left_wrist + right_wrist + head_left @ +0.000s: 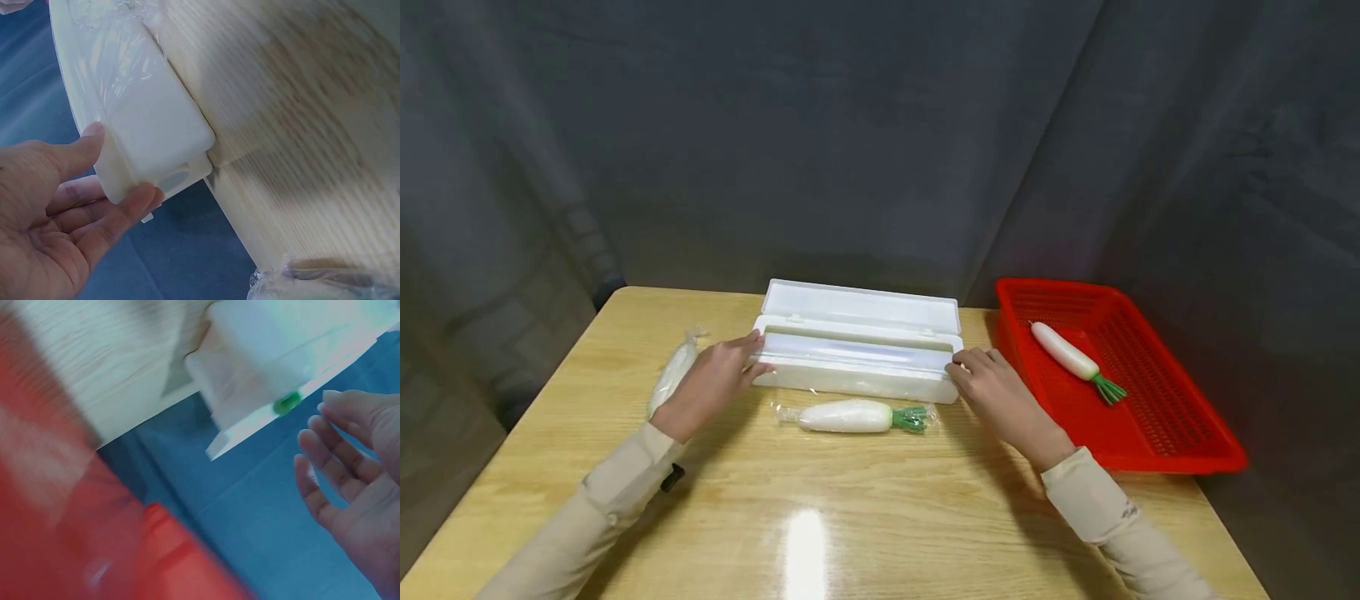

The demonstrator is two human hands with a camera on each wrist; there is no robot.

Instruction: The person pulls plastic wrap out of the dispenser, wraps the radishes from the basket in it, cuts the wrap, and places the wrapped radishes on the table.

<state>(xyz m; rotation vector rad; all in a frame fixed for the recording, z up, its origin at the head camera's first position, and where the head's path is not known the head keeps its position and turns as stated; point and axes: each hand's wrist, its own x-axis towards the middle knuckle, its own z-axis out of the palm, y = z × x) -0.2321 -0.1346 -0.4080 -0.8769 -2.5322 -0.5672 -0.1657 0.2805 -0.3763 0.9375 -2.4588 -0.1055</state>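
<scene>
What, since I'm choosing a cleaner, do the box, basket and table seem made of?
Box: likely hard plastic, white and smooth; its rounded corners look moulded. Basket: probably plastic, red with a slight sheen; rows of small holes pierce it. Table: wood or a wood-look laminate, glossy; grain lines and a bright reflection show, but which is unclear.

Curtained-off workspace, dark drapes (850,150) behind a wooden table (910,508)

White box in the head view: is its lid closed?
No; the lid stands open along the far side of the white box.
</scene>
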